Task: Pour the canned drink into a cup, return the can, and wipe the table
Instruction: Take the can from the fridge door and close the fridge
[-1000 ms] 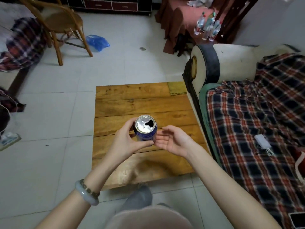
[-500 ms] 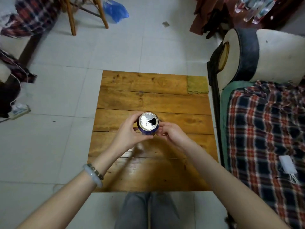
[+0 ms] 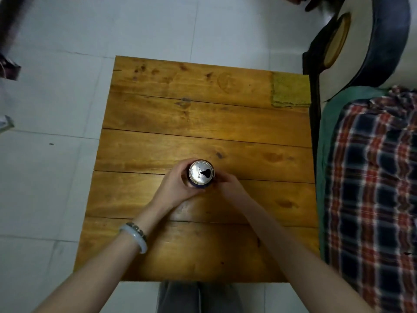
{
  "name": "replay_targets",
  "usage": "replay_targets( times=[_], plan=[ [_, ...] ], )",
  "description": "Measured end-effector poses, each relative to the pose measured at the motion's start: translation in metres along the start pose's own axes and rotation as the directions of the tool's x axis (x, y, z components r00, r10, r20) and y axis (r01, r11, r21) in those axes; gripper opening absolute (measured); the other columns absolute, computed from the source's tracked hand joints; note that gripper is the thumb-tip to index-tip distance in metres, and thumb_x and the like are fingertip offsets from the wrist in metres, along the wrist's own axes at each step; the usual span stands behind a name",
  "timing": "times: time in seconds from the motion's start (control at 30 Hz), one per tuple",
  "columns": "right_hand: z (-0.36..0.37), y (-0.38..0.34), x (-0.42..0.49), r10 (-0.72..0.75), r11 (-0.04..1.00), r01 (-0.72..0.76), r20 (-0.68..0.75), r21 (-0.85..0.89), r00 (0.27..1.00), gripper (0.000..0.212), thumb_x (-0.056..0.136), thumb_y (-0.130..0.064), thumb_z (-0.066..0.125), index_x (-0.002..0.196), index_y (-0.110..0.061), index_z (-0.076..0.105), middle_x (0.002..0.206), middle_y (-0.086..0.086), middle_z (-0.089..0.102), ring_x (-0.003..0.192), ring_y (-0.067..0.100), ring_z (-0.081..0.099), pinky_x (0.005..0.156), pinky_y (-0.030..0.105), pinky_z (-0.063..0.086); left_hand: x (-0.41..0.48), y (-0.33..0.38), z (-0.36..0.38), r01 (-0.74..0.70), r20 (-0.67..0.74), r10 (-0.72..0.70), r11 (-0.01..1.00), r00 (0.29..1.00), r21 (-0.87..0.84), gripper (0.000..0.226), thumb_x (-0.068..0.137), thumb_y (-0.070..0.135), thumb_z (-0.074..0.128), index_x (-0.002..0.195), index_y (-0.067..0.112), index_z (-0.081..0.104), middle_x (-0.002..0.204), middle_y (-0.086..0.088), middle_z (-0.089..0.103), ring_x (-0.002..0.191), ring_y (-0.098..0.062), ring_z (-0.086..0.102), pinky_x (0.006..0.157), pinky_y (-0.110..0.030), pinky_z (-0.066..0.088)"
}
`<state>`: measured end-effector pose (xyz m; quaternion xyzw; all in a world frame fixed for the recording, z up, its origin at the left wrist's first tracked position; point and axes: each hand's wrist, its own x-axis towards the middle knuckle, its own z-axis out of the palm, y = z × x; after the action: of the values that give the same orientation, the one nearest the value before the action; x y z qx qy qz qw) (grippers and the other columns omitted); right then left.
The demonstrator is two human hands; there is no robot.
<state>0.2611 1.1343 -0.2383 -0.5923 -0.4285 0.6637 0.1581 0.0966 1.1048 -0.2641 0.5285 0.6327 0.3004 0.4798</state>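
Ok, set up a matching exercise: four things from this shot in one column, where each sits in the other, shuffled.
Things
1. can
2. cloth
3. bracelet
4. plaid blanket

Places
a. worn on a wrist
b. far right corner of the table
c. draped on the sofa
d. held between the left hand and right hand

Pairs: 1-d, 2-b, 3-a, 4-c

The left hand [image 3: 174, 188] and right hand [image 3: 228, 185] cover most of the can [image 3: 201, 175], so whether its base touches the table [image 3: 203, 114] can't be told. Right of the hands, the sofa [image 3: 383, 41] runs off the edge.
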Motion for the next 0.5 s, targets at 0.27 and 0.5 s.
replay_targets(
  times=[0.27,0.5],
  plan=[
    [-0.007,0.034,0.024,0.1,0.995,-0.1,-0.044,0.006,0.994,0.036,0.08,0.009,0.055,0.111,-0.005,0.065,0.104,0.007,0.067,0.098,0.014,0.059,0.079,0.019,0.046,0.016,-0.021,0.017,-0.014,0.078,0.006,0.995,0.997,0.098,0.079,0.054,0.018,0.09,0.117,0.039,0.048,0.115,0.019,0.055,0.112,-0.005,0.052,0.096,-0.023,0.042],
    [-0.01,0.036,0.028,0.101,0.995,-0.101,-0.032,-0.009,0.994,0.035,0.083,0.008,0.051,0.111,-0.008,0.064,0.102,0.002,0.065,0.093,0.008,0.058,0.069,0.006,0.044,0.02,-0.024,0.021,0.004,0.086,-0.014,0.994,0.996,0.111,0.079,0.055,0.018,0.09,0.12,0.036,0.048,0.116,0.019,0.053,0.107,0.007,0.047,0.089,-0.005,0.034]
  ],
)
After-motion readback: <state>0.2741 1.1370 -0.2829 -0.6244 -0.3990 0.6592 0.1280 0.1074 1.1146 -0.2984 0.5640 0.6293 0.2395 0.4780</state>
